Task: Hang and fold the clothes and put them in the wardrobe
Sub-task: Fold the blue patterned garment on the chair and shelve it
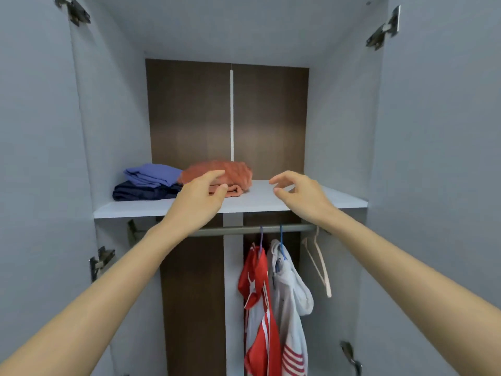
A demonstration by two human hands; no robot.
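Observation:
A folded orange garment [229, 172] lies on the wardrobe shelf [271, 199]. To its left a folded purple garment [153, 173] sits on a folded navy one [143, 191]. My left hand [199, 198] hovers just in front of the orange garment, fingers loosely bent and holding nothing. My right hand [299, 192] hangs over the bare right part of the shelf, fingers relaxed and empty. Under the shelf, a red and white jacket [260, 308] and a white hooded top [291, 299] hang from the rail [244, 229].
An empty pale hanger [320, 263] hangs at the right end of the rail. Both wardrobe doors stand open at the sides, with metal hinges [101, 260] on the side walls. A brown back panel [189, 112] closes the rear.

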